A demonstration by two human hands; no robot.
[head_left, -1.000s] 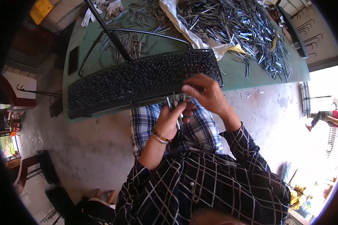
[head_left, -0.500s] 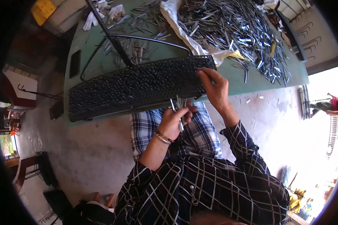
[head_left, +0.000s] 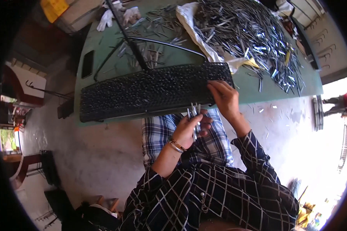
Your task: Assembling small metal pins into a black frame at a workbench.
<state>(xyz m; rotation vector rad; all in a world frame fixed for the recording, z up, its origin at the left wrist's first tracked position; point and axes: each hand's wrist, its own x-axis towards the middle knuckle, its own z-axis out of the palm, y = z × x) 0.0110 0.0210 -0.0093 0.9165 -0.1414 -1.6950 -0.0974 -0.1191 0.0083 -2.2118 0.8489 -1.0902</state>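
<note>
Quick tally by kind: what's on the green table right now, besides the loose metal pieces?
Black perforated tray: 1
White cloth under the metal pile: 1
White glove: 1
Phone: 1
Bent black rod: 1
Total: 5
The loose metal pieces are too many to count; the left hand holds a few.

Left hand (head_left: 189, 129) hides the lower ends of metal pins (head_left: 194, 111).

Left hand (head_left: 189, 129) curled closed; right hand (head_left: 225, 98) reaches forward, palm down.

A small bundle of thin metal pins (head_left: 194, 115) — shiny, upright — sits just below the long black perforated tray (head_left: 150, 90) on the green counter (head_left: 254, 82).
</note>
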